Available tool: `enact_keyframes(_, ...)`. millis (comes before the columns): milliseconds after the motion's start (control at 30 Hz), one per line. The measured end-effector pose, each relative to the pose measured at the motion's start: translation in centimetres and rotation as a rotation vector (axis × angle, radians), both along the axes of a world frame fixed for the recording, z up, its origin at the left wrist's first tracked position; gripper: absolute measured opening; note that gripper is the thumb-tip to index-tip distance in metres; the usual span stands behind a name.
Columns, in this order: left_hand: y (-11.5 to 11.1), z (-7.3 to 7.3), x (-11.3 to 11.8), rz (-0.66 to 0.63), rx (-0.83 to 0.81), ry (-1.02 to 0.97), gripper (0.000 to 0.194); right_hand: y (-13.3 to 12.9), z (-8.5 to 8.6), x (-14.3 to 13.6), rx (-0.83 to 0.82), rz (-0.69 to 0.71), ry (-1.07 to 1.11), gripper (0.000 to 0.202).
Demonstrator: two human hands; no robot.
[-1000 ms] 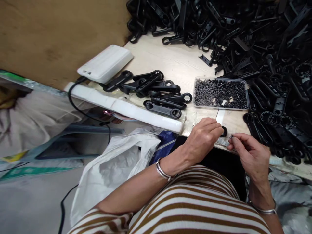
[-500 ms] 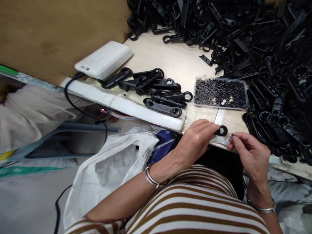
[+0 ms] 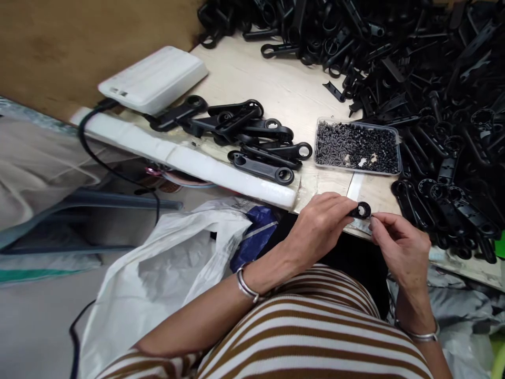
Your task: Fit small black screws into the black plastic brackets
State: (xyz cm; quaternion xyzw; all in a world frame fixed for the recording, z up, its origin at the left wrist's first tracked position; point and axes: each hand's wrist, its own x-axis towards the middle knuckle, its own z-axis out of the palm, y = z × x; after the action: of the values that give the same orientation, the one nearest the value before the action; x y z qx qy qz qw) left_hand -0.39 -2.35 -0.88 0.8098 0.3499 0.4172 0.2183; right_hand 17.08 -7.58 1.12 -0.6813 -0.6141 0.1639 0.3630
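Note:
My left hand (image 3: 321, 221) is closed around a black plastic part with a ring-shaped end (image 3: 362, 210); the rest of that part is hidden under my fingers. Close against the ring, my right hand (image 3: 400, 243) pinches thumb and forefinger together, on something too small to make out. Just beyond both hands stands a clear shallow box (image 3: 357, 171) of tiny dark metal and black pieces. Several black ring-ended arms (image 3: 262, 168) lie in a loose group to the left of the box.
Black plastic parts (image 3: 445, 105) are heaped across the back and right of the table (image 3: 244, 68). A white power bank (image 3: 153, 79) with a black cable sits at the left. White foam (image 3: 189, 163) lines the near edge, and a white plastic bag (image 3: 158, 273) is below.
My right hand has moved slightly left, so its fingertips now meet the ring end. My left hand keeps its hold. The view has shifted a little.

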Motion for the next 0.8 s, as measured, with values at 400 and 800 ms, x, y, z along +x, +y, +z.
enact_keyframes(400,1.4,0.4,1.6,-0.048,0.037,0.284,0.021,-0.1,-0.1,0.2,-0.016,-0.044,0.023,0.016)
enact_keyframes(800,0.9,0.2,2.2,0.0,0.269,0.264,0.031,-0.3,-0.4,0.3,-0.03,-0.065,0.07,0.016)
